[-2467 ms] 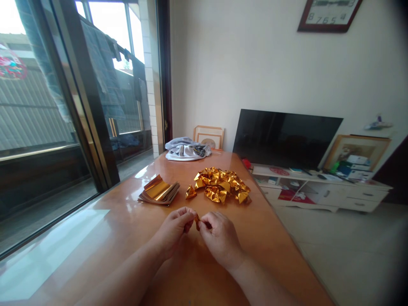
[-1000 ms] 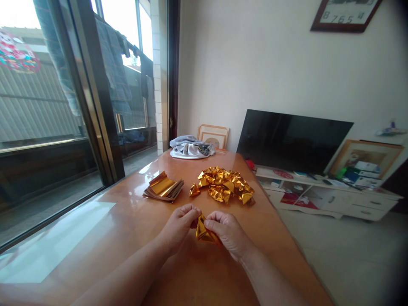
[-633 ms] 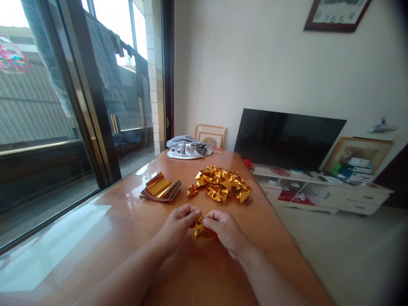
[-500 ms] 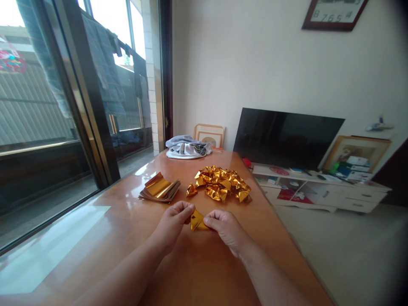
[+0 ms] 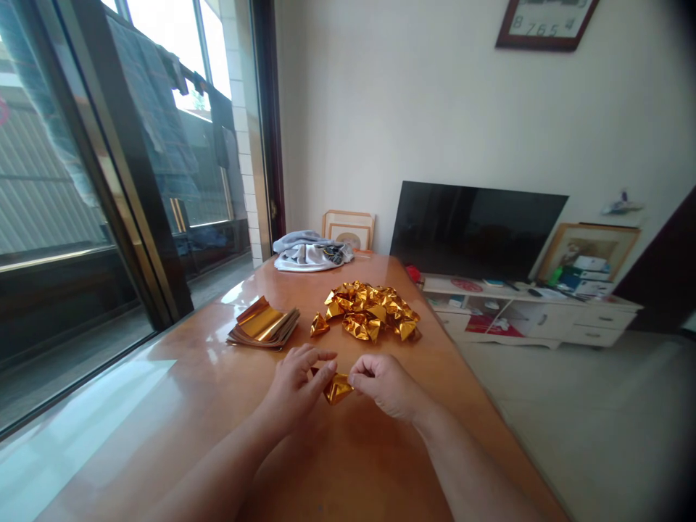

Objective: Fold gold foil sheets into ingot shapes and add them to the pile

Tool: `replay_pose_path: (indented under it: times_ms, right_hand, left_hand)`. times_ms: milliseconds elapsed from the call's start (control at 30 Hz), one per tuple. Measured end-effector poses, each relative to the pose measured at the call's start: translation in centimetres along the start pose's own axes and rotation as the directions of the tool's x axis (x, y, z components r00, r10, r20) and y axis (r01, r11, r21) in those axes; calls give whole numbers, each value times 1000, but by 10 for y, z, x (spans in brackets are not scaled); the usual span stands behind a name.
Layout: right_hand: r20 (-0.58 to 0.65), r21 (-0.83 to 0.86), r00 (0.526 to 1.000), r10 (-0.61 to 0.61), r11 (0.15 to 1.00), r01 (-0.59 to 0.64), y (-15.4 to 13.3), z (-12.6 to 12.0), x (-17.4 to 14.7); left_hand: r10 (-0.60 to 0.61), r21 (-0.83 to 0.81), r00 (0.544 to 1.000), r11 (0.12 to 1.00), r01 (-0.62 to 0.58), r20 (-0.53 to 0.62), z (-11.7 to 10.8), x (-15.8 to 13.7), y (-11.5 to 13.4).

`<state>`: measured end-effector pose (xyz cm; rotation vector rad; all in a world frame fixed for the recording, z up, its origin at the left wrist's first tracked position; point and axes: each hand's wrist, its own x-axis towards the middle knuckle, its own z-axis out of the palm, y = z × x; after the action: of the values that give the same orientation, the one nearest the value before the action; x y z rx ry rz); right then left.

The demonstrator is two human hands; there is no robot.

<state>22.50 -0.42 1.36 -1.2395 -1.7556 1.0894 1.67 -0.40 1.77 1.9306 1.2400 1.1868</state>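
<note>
Between my hands is a partly folded piece of gold foil paper (image 5: pixel 338 389), held just above or against the table; which of the two I cannot tell. My right hand (image 5: pixel 383 384) pinches its right end between thumb and fingertips. At the other end, my left hand (image 5: pixel 299 377) has its thumb across the foil and its index finger stretched above, with a bit of gold showing between them. Beyond the left hand lies a stack of gold foil sheets (image 5: pixel 265 322), curled up at the edges. A pile of folded gold foil pieces (image 5: pixel 373 312) sits farther ahead, a single folded piece (image 5: pixel 319 325) beside it.
The glossy wooden table (image 5: pixel 348 464) stretches away from me. Bunched grey cloth (image 5: pixel 309 254) lies at its far end, near framed pictures (image 5: pixel 348 228). A television (image 5: pixel 473 232) and a white cabinet (image 5: pixel 549 319) stand past the right edge. Sliding glass doors (image 5: pixel 125 181) line the left.
My left hand's pinch has loosened, its index finger now lifted and straighter. The foil has turned and shows more folded facets. The whole view has shifted slightly.
</note>
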Motion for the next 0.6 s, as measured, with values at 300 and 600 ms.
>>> replay_pose_path:
  times_ms: [300,600]
  right_hand:
    - [-69,147,997,-36,988,46,-7,-4,0]
    - [-38,78,999,-36,996,39,-5,-4,0]
  left_hand:
    - [-111,-163,978,977,140,175,1,0,3]
    - [-172,-136,963,970,203,209,4,-4,6]
